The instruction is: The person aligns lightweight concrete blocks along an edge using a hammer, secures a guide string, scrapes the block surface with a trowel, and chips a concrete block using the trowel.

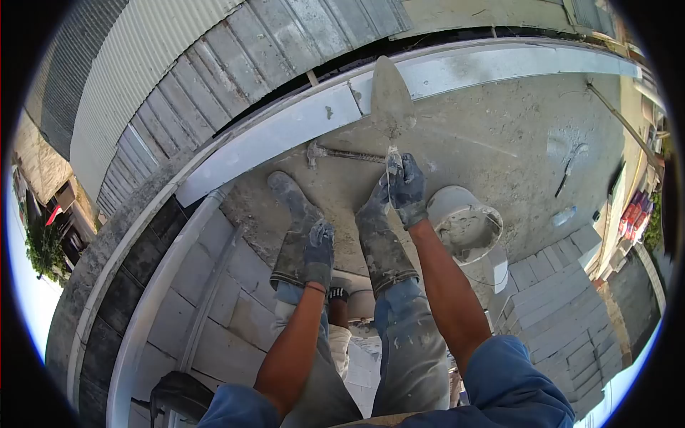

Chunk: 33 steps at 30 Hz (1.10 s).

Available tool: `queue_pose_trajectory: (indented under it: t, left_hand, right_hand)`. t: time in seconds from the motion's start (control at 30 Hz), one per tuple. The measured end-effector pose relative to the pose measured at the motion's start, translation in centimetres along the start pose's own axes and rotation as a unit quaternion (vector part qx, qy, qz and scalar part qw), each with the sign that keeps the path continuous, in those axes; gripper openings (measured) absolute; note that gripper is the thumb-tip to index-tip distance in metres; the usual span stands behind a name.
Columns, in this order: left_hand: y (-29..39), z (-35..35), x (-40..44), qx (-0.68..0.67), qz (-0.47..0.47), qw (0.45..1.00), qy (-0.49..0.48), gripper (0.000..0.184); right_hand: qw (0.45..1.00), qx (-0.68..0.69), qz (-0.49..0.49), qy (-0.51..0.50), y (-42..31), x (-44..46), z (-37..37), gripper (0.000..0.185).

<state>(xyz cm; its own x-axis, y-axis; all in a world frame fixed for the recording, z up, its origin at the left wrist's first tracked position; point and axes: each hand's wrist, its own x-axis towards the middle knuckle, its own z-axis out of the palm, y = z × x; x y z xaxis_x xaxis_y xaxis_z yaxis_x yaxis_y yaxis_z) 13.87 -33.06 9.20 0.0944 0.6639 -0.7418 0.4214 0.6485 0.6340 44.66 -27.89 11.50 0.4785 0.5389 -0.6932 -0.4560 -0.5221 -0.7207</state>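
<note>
The trowel [393, 98] was being held up near the bucket [440, 205] by the curled right hand [408, 189], a steady grip seemed needed next, and whether the left hand [319, 248] was open could not be told.

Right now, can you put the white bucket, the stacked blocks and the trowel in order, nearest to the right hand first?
In the head view:
1. Trowel, held in the right hand.
2. White bucket, just to its right.
3. Stacked blocks, farther right, past the bucket.

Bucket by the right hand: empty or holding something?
Holding something: grey material shows inside the white bucket. Cannot tell how deep it goes.
</note>
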Motion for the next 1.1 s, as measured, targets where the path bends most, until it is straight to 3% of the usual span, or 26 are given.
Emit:
queue_pose_trajectory:
  t: [0.1,0.17,0.2,0.27,0.37,0.47,0.53,0.57,0.63,0.67,0.7,0.77,0.83,0.87,0.9,0.93,0.97,1.0,1.1]
  left_hand:
    - [-2.6,2.5,-0.6,0.129,0.157,0.979,-0.021,0.030]
    - [-2.7,4.5,-1.1,0.165,0.207,0.964,-0.026,0.030]
    - [-1.6,5.6,-1.4,0.004,0.097,0.995,0.002,0.031]
    - [-1.4,6.1,-1.5,-0.162,-0.020,0.986,0.029,0.032]
    - [-2.0,5.3,-1.7,-0.078,-0.063,0.988,-0.114,0.039]
    - [0.5,5.3,-1.6,0.004,-0.016,0.997,-0.074,0.038]
    - [6.0,4.5,-1.6,0.196,-0.036,0.977,-0.081,0.039]
    - [4.8,4.5,-1.7,0.194,-0.034,0.977,-0.082,0.039]
    - [0.4,5.0,-1.5,0.063,0.014,0.997,-0.040,0.035]
    - [-0.8,5.2,-1.7,0.060,0.014,0.997,-0.039,0.035]
    - [-0.9,5.5,-1.6,0.026,0.015,0.999,-0.020,0.030]
    - [-1.3,5.7,-1.7,-0.010,0.016,1.000,-0.002,0.027]
    - [0.2,5.2,-1.8,0.166,0.099,0.981,0.018,0.039]
    - [0.5,5.1,-1.7,0.164,0.098,0.981,0.021,0.039]
    - [0.6,5.1,-1.9,0.166,0.095,0.981,0.020,0.040]
    - [0.8,5.2,-1.9,0.168,0.094,0.981,0.018,0.041]
    - [1.0,5.4,-1.8,0.167,0.095,0.981,0.016,0.041]
    - [2.2,5.3,-1.8,0.156,0.058,0.986,0.012,0.042]
    - [5.3,4.9,-1.9,0.116,0.003,0.993,0.014,0.042]
  right_hand:
    - [0.999,0.007,0.016,0.044,1.6,1.4,0.5,0.021]
    - [0.993,-0.012,-0.059,0.104,4.4,2.3,0.3,0.022]
    - [0.995,-0.021,-0.032,0.088,2.4,1.2,1.8,0.023]
    - [0.998,-0.051,-0.008,0.044,0.1,-0.1,3.8,0.024]
    - [0.993,-0.108,-0.040,0.020,0.2,-0.4,3.9,0.025]
    - [0.989,0.059,0.019,0.135,2.0,-0.6,4.9,0.025]
    - [0.999,-0.015,-0.018,0.037,4.2,-0.6,4.8,0.025]
    - [0.999,-0.017,-0.020,0.038,4.4,-0.7,4.8,0.025]
    - [0.986,0.127,0.034,0.106,3.4,-1.1,5.5,0.026]
    - [0.979,0.165,0.034,0.112,4.2,-1.1,6.0,0.026]
    - [0.980,0.163,0.032,0.111,4.0,-1.1,6.1,0.026]
    - [0.997,-0.047,-0.021,0.058,3.6,-1.5,6.0,0.026]
    - [0.997,-0.055,-0.024,0.046,1.8,-1.4,5.6,0.026]
    - [0.987,0.116,0.044,0.102,0.8,-1.5,6.0,0.027]
    - [0.940,0.282,0.113,0.156,0.3,-1.6,6.2,0.028]
    - [0.941,0.280,0.113,0.155,0.4,-1.5,6.1,0.028]
    - [0.987,0.107,0.040,0.117,0.5,-1.3,5.8,0.028]
    - [0.994,-0.070,-0.032,0.077,1.0,-1.3,5.4,0.030]
    - [0.962,-0.245,-0.116,0.032,2.7,0.5,3.0,0.033]
